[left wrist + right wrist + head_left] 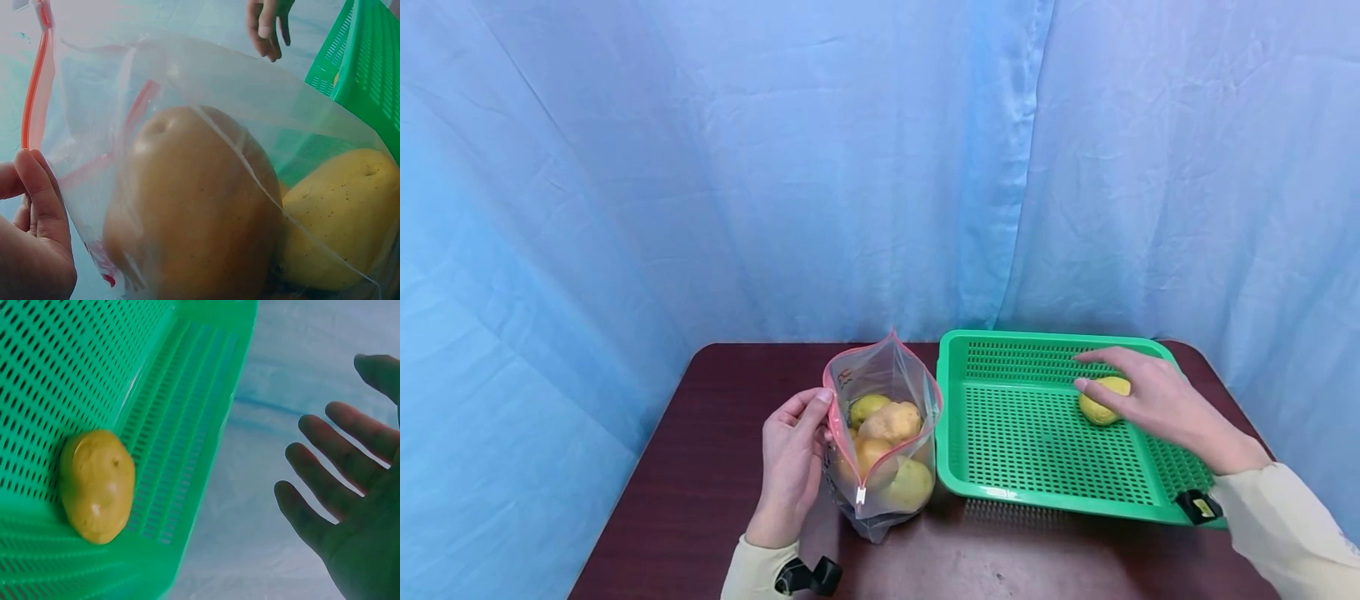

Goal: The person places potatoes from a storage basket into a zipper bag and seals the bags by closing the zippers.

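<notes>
My left hand (793, 458) pinches the pink-edged rim of a clear zip bag (876, 371) between thumb and fingers. The bag stands with its mouth spread, and several potatoes (891, 423) fill its lower part. One brown potato (200, 200) looms large through the plastic in the left wrist view. A single yellow potato (99, 486) lies in the green basket (952, 417), by its far right corner. Over it hovers my right hand (1157, 400), fingers spread and holding nothing; in the right wrist view potato and fingers stand apart.
A dark reddish-brown table (700, 467) carries bag and basket, which sit close side by side. The bag's white zip slider (861, 495) hangs at the near end of its mouth. A pale blue curtain (850, 167) rises behind the table.
</notes>
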A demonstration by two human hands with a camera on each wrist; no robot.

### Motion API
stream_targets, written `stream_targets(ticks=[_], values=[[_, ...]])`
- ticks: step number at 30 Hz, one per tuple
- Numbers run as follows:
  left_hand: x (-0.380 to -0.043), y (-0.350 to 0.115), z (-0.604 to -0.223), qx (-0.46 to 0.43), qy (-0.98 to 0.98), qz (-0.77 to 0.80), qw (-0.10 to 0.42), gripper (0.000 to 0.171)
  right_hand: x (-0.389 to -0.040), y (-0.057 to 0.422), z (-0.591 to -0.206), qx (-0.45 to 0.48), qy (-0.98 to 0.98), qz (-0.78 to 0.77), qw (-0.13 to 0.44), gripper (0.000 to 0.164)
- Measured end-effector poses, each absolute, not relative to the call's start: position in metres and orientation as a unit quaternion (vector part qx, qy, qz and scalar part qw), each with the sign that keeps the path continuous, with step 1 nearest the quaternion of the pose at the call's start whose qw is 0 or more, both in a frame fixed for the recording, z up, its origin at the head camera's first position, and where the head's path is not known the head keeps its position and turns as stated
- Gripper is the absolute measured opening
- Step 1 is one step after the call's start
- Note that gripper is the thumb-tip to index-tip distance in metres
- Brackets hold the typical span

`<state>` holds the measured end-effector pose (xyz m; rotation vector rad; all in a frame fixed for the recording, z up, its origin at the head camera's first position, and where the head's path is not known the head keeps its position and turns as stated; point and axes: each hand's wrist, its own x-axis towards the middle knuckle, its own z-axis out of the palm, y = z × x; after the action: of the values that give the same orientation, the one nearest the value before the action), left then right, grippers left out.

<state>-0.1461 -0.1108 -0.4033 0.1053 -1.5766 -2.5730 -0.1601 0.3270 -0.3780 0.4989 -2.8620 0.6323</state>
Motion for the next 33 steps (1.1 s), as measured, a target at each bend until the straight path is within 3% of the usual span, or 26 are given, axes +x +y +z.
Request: stream_targets(ticks=[22, 33], values=[[-0.146, -0.111, -0.404, 0.031, -0.522, -0.85, 0.061, 0.009, -0.198, 0.362, -0.416, 0.122, -0.971, 0.203, -0.036, 0.069], [-0.146, -0.112, -0.404, 0.034, -0.523, -0.85, 0.062, 0.009, -0.2, 0.374, -0.433, 0.091, -0.968, 0.222, -0.069, 0.077]])
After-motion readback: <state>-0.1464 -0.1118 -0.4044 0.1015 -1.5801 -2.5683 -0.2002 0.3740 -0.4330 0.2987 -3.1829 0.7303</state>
